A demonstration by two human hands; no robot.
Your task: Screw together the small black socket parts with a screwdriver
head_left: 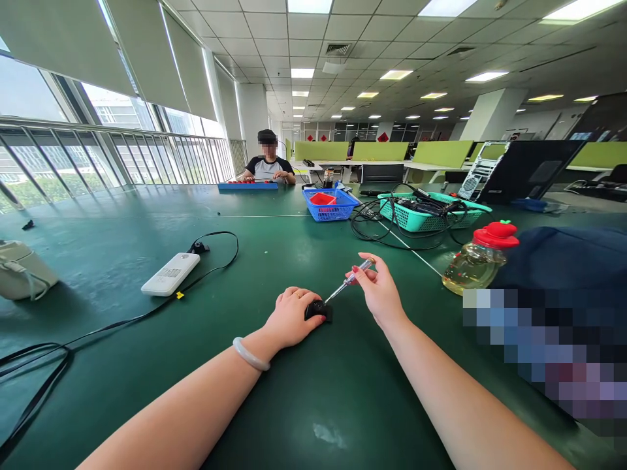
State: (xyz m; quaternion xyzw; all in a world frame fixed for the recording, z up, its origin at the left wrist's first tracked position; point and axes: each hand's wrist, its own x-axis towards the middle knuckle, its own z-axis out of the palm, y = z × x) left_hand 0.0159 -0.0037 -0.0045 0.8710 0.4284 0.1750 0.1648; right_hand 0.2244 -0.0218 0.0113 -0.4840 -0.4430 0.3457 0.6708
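My left hand (290,318) presses a small black object (319,309) down on the green table (313,405), fingers curled over its left side. A pale bangle sits on that wrist. My right hand (377,287) pinches a small screwdriver (349,281) with a clear handle; its tip slants down left onto the black object.
A white power strip (171,273) with a black cable lies to the left. A beige bag (22,269) is at the far left. A bottle with a red cap (477,259) stands right. Blue basket (324,204), teal basket (425,212) and a seated person (267,164) are farther back.
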